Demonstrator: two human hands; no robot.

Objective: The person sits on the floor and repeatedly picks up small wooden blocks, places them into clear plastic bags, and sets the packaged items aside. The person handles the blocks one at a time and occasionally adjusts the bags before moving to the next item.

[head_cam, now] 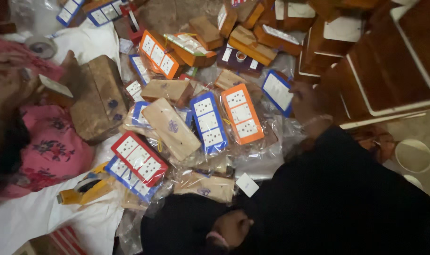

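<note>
Head view, looking down over a floor strewn with boxed and bagged goods.

- Right hand [305, 101]: reaches forward from a black sleeve [347, 189], fingers closed on the right edge of a blue-framed white rectangular board [277, 90].
- Blue-framed board: touches the hand and lies to its left; the long axis runs diagonally, away and to the left towards near and right. The right hand is far nearer to it than the left.
- Left hand [230, 227]: low at the wearer's body, well apart from the board, loosely curled; whether it holds anything cannot be told.
- Just left of the right hand: an orange-framed socket board in clear plastic wrap [242, 113], then a blue-framed socket board in wrap [208, 121] beside it, both lengthwise away from the wearer.
- Further left: a pale wooden block in wrap [170, 128] and a red-framed socket board [139, 158].
- Right of the right hand: stacked brown wooden boxes with white trim [389, 66].
- Beyond the hand: small brown cardboard cartons [250, 45].
- Far left: another person in a pink floral garment [54, 151], their hand [9, 89] at a brown wooden box [99, 97].
- Near left: a yellow tape dispenser [85, 189] on white paper.
</note>
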